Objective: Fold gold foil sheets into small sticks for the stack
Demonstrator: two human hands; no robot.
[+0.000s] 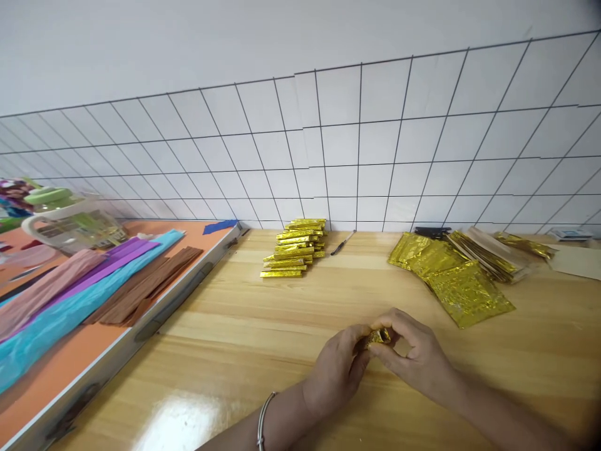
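Between my two hands is a small roll of gold foil paper (pixel 378 338), its hollow end facing right. My left hand (pixel 335 369) is closed around the roll's left part and hides much of it. The thumb and fingertips of my right hand (pixel 417 357) pinch the open end. Beyond them lies a stack of folded gold foil strips (pixel 297 247). To the right, flat gold foil sheets (pixel 462 285) lie fanned out on the wooden table (pixel 225 332).
A black pen (pixel 342 243) lies beside the strips. On the left, an orange board (pixel 113 341) with a raised edge bears crepe paper in blue, purple, pink and brown (pixel 145 285), plus a clear jug (pixel 79 222). A white gridded wall (pixel 338 144) stands behind.
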